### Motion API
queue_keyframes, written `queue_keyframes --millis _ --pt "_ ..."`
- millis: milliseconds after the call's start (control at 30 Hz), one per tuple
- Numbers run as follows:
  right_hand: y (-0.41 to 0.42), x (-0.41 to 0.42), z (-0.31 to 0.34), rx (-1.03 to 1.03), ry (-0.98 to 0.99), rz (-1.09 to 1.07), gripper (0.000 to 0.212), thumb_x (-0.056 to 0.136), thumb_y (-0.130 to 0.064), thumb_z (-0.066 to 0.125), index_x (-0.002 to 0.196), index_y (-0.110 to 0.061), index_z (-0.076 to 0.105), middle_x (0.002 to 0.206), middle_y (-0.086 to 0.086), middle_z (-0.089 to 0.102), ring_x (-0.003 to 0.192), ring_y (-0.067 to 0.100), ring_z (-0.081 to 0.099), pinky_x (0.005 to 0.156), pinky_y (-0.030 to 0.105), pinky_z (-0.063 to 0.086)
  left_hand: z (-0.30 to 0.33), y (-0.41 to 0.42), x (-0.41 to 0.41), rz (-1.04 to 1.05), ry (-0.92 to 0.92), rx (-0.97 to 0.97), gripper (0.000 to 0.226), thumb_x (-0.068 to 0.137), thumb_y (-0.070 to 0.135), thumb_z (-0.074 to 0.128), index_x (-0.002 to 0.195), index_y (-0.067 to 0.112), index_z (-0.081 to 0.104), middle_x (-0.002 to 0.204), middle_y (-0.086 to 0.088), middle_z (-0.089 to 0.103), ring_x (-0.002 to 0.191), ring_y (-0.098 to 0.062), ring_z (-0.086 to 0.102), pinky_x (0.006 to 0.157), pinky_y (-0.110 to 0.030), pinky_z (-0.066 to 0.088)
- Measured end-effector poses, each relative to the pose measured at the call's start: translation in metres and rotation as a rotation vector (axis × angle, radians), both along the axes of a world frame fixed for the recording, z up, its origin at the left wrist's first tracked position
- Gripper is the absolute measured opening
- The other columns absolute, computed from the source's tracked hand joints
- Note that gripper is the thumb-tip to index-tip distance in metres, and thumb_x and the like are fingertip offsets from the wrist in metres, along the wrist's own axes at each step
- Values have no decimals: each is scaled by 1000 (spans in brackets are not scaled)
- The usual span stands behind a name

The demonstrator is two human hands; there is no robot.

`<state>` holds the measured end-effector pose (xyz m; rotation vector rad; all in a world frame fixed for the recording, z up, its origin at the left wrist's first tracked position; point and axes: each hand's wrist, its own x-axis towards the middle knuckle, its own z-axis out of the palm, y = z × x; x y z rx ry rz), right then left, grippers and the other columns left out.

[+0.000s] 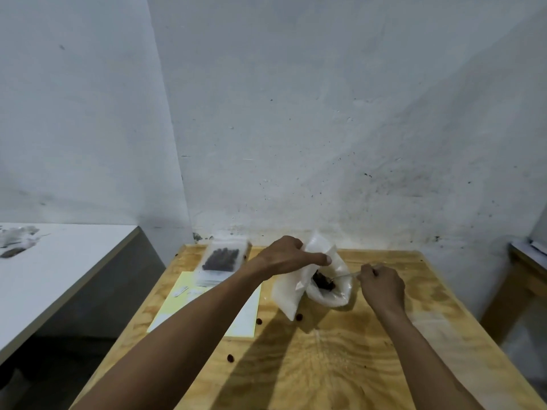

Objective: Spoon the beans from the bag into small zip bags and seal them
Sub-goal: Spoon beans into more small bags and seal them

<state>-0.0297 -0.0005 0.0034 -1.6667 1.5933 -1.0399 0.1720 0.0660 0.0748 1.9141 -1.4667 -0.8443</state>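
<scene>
1. Person's left hand (285, 255) is gripping the rim of a large white plastic bag (291, 294), fingers curled round the edge, holding its mouth open; the bag is sitting on a wooden table (340, 356).
2. Right hand (381, 287), just right of the bag, is clamping its fingers round a thin spoon (344, 276); spoon tip is reaching left into the bag opening.
3. Dark beans (322, 282) are showing inside the bag, directly below the left-hand grip, at the spoon's tip.
4. Left of the left hand, a small zip bag (222, 261) w/ beans is lying flat, overlapping a pale yellow sheet (189, 303).
5. 3 loose beans (299, 317) are lying on the table nearer the person than both grips.
</scene>
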Motion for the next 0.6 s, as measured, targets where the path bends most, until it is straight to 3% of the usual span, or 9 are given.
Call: queue_keyframes --millis 67,167,233,367,500,600 --pt "2 -4 6 -2 -54 28 38 99 -20 51 75 -2 74 67 12 66 62 30 58 53 30 35 -2 2 10 -10 -74 18 58 69 65 78 105 19 73 103 -2 74 90 -19 69 82 -37 55" --pt "0 -8 24 -44 -83 37 37 100 -20 52 72 -11 74 67 7 65 61 26 57 52 28 35 -5 4 24 -5 -200 -11 83 58 75 76 124 25 67 120 6 67 106 -16 64 84 -33 53" --pt "-2 -10 36 -81 -82 35 37 100 -24 52 74 -10 75 70 9 67 63 28 59 53 29 37 -9 5 31 11 -257 -65 92 55 80 75 128 26 65 124 6 64 110 -16 62 86 -33 53" --pt "-5 -14 59 -115 -145 11 39 99 -28 55 67 -12 71 67 13 67 68 35 63 65 38 47 -7 14 39 34 -291 -132 87 69 60 82 140 19 53 134 2 54 114 -15 52 88 -28 42" --pt "-10 -13 79 -148 -198 -8 40 97 -31 57 61 -18 69 66 13 69 71 37 67 74 46 54 -11 16 42 1 -342 -121 94 72 61 80 147 17 46 142 -3 50 126 -20 49 94 -29 41" --pt "-5 -5 93 -232 -154 92 41 99 -35 56 66 -17 69 69 13 71 68 33 67 72 44 54 -10 14 35 -22 -322 -112 95 73 61 80 149 17 44 144 -2 48 129 -21 48 100 -32 43"
